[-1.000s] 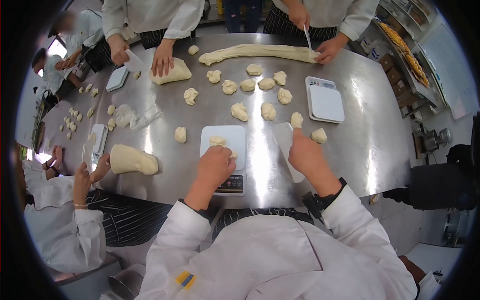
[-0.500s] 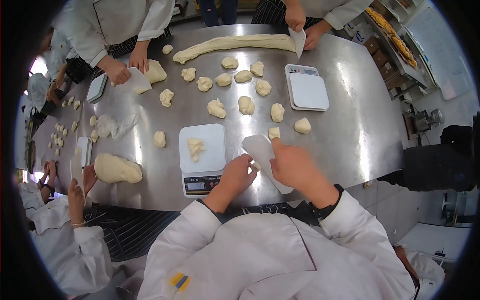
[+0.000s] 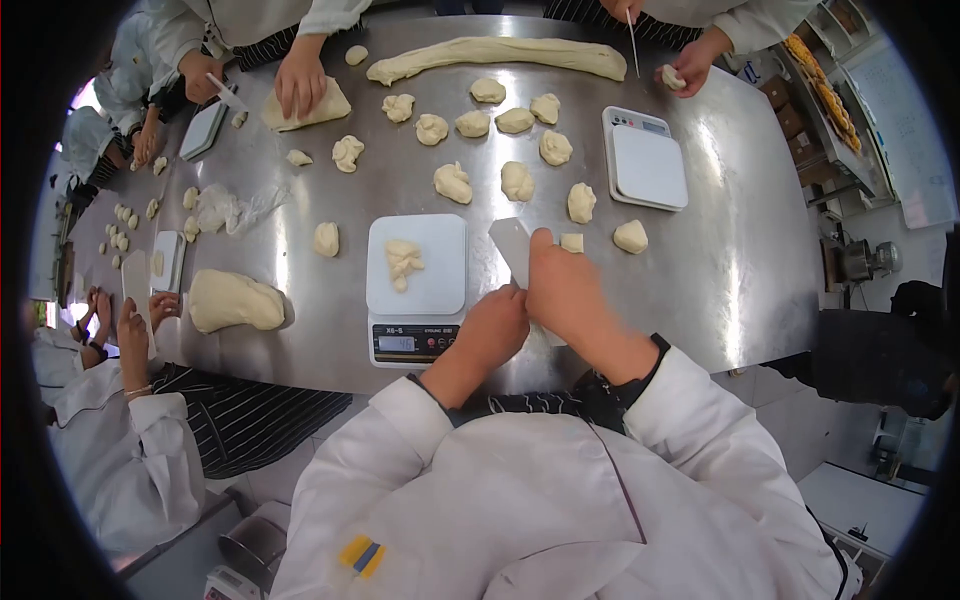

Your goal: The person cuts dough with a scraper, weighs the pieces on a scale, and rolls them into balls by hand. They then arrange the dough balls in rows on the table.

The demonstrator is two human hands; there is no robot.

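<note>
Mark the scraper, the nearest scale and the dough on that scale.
scraper (image 3: 511,244): head view, upper end of the blade.
scale (image 3: 443,287): head view, bare corner of the platform.
dough (image 3: 403,261): head view, middle of the lump.

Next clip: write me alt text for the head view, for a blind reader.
A person in a white jacket grips a white scraper with the right hand, the left hand close against it, beside a scale bearing a small dough piece. Cut dough portions dot the steel table; other people across it stand by a long dough log.
</note>
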